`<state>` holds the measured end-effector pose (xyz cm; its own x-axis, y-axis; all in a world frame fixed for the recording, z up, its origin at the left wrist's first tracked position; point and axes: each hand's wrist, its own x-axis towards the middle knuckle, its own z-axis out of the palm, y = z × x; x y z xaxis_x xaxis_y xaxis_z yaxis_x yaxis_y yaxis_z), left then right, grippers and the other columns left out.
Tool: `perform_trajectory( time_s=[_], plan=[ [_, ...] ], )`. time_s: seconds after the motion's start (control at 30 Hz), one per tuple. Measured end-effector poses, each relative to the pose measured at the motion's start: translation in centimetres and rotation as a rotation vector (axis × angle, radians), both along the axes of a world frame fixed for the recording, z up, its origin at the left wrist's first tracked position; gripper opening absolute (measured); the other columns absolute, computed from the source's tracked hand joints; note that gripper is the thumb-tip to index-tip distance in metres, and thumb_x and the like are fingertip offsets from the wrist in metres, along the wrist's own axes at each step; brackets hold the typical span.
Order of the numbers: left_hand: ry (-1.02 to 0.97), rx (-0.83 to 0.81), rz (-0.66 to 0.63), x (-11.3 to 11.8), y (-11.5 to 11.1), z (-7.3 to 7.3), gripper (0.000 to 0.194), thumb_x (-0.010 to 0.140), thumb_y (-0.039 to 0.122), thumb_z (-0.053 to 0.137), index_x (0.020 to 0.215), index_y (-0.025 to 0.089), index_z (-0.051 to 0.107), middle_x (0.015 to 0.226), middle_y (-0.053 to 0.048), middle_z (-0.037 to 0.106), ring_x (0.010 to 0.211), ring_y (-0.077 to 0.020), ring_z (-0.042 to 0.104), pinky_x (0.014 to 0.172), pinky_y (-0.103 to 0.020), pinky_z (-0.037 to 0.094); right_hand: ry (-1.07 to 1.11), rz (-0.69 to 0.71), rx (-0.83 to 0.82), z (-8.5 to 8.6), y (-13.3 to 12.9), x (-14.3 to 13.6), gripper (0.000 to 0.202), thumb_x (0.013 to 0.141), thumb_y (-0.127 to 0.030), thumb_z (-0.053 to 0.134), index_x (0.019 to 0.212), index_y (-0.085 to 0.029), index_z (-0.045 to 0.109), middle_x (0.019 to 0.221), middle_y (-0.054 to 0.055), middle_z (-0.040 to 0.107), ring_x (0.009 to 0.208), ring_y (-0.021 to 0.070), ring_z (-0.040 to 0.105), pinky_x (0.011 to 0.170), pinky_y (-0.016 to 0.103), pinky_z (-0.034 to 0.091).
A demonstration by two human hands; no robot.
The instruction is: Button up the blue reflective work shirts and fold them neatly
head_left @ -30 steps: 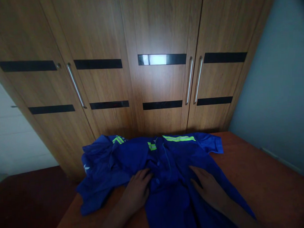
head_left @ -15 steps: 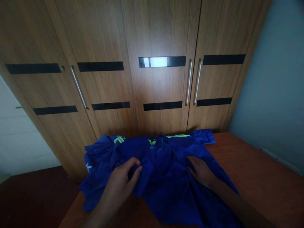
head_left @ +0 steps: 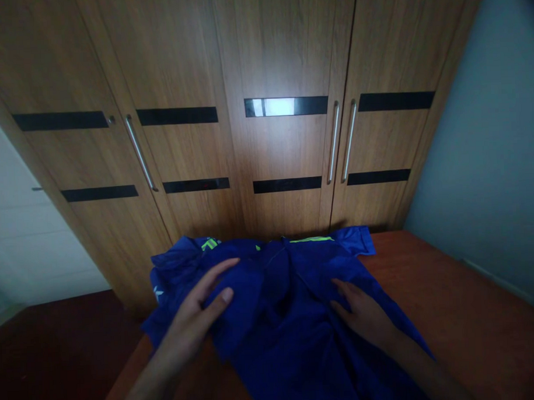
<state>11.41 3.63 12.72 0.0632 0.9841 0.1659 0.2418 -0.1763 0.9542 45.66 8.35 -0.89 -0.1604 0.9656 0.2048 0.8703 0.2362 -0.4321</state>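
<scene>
A dark blue shirt (head_left: 306,315) with bright yellow-green trim lies rumpled and spread out on the reddish-brown wooden surface. A white mark shows on its left side. My left hand (head_left: 194,316) is over the shirt's left part, thumb and forefinger well apart, with a raised fold of cloth beside the fingertips. On the right side of the shirt, my right hand (head_left: 362,313) rests with its thumb and fingers apart against the fabric. Its lower fingers are partly hidden and dim.
A wooden wardrobe (head_left: 282,147) with black strips and metal handles stands right behind the shirt. The reddish-brown surface (head_left: 454,298) stretches to the right, up to a pale blue wall (head_left: 488,157). A white door or panel (head_left: 27,231) and dark red floor (head_left: 66,347) are at left.
My left hand has moved left and its fingers have spread from a near pinch. The shirt's front flap has shifted left, covering the button. My right hand has barely moved.
</scene>
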Motion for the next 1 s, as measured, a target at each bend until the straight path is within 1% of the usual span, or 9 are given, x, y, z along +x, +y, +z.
perform_trajectory(
  time_s=[0.13,0.23,0.3,0.43,0.63,0.73,0.83,0.9,1.0],
  plan=[
    [0.138,-0.129,-0.458,3.4,-0.3,-4.6,0.066,0.085,0.046,0.054,0.144,0.034,0.027,0.145,-0.003,0.042,0.132,-0.024,0.039,0.108,-0.043,0.035,0.203,0.076,-0.093,1.9,-1.3,-1.0,0.052,0.089,-0.053,0.041,0.126,-0.018,0.054,0.126,0.01,0.058,0.117,0.0244,0.053,0.103,0.037,0.037],
    [0.371,-0.099,-0.606,5.6,-0.9,-6.6,0.071,0.082,0.042,0.06,0.145,0.031,0.027,0.15,-0.005,0.035,0.137,-0.0248,0.031,0.113,-0.045,0.024,0.31,0.171,-0.147,3.4,-2.8,-2.5,0.048,0.091,-0.053,0.039,0.128,-0.026,0.052,0.126,0.005,0.058,0.115,0.0217,0.054,0.101,0.035,0.039],
    [0.472,-0.046,-0.629,6.6,-1.0,-7.3,0.063,0.082,0.031,0.058,0.141,0.03,0.036,0.15,-0.004,0.033,0.137,-0.025,0.032,0.113,-0.045,0.025,0.294,0.216,-0.152,3.9,-3.6,-3.5,0.044,0.09,-0.052,0.041,0.125,-0.029,0.054,0.121,0.004,0.06,0.112,0.0212,0.055,0.099,0.034,0.041],
    [0.616,0.134,-0.479,6.2,-0.8,-8.1,0.064,0.074,0.005,0.043,0.131,0.033,0.049,0.143,0.001,0.045,0.131,-0.0197,0.041,0.111,-0.04,0.032,0.13,0.217,-0.113,2.9,-4.1,-4.6,0.034,0.085,-0.041,0.052,0.115,-0.027,0.06,0.111,0.006,0.06,0.101,0.0217,0.06,0.092,0.032,0.044],
    [0.961,0.325,-0.113,0.7,-1.4,-8.8,0.084,0.061,-0.001,0.047,0.137,0.033,0.043,0.148,0.001,0.038,0.136,-0.0273,0.032,0.114,-0.05,0.024,0.051,0.067,-0.131,1.0,-2.7,-4.2,0.03,0.082,-0.032,0.052,0.111,-0.026,0.058,0.11,0.005,0.06,0.098,0.0205,0.061,0.088,0.031,0.044],
    [0.917,0.235,-0.094,-1.1,-1.6,-10.0,0.079,0.066,0.001,0.045,0.139,0.029,0.04,0.144,-0.003,0.044,0.128,-0.0233,0.045,0.109,-0.043,0.036,0.026,0.041,-0.159,1.2,-2.4,-4.5,0.028,0.082,-0.034,0.052,0.108,-0.025,0.059,0.109,0.005,0.06,0.096,0.0205,0.062,0.086,0.031,0.044],
    [0.843,0.123,-0.07,-1.5,-1.5,-10.6,0.062,0.068,0.003,0.043,0.125,0.024,0.056,0.122,-0.003,0.065,0.11,-0.0205,0.061,0.1,-0.037,0.047,-0.009,0.031,-0.15,1.4,-2.2,-5.0,0.028,0.081,-0.033,0.053,0.107,-0.024,0.059,0.106,0.005,0.061,0.095,0.021,0.062,0.085,0.031,0.043],
    [0.814,0.112,-0.018,-1.6,-1.8,-10.0,0.056,0.066,0.004,0.042,0.114,0.025,0.063,0.11,-0.001,0.071,0.102,-0.0204,0.066,0.094,-0.034,0.05,-0.025,0.022,-0.145,1.5,-2.0,-5.0,0.027,0.08,-0.032,0.054,0.105,-0.023,0.06,0.104,0.005,0.062,0.095,0.0213,0.062,0.085,0.031,0.043],
    [0.802,0.201,0.09,-2.3,-3.6,-8.7,0.055,0.066,0.009,0.045,0.114,0.028,0.063,0.11,0.001,0.071,0.101,-0.0222,0.066,0.091,-0.033,0.052,-0.016,0.01,-0.14,1.5,-1.7,-4.7,0.028,0.082,-0.035,0.052,0.105,-0.022,0.061,0.106,0.006,0.062,0.098,0.0219,0.061,0.087,0.031,0.042]
  ],
)
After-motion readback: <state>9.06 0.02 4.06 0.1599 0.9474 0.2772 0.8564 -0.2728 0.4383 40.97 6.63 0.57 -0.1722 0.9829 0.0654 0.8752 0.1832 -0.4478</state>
